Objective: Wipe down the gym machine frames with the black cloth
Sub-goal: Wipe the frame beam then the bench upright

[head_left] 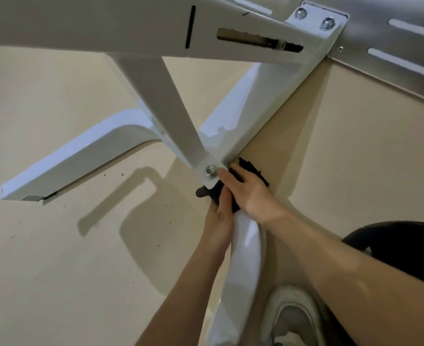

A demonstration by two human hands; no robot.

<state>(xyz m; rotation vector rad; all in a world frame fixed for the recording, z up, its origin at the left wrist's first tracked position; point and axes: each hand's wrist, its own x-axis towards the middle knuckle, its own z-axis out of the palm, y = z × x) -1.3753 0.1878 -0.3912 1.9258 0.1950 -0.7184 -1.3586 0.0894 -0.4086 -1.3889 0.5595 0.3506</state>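
Observation:
A white gym machine frame [173,103] fills the upper view, its beams meeting at a bolted joint [210,171] near the floor. A curved white leg [245,255] runs from that joint down toward me. The black cloth [252,168] is bunched around the leg just below the joint. My right hand [250,191] presses flat on the cloth from the right, fingertips by the bolt. My left hand [218,218] grips the cloth and the leg from the left side. Both hands partly hide the cloth.
The beige floor [56,245] carries small specks of dirt. A metal plate with slots and two bolts [405,28] sits at the top right. My white shoe [290,318] stands by the leg, and a dark rounded object [405,245] lies at the right edge.

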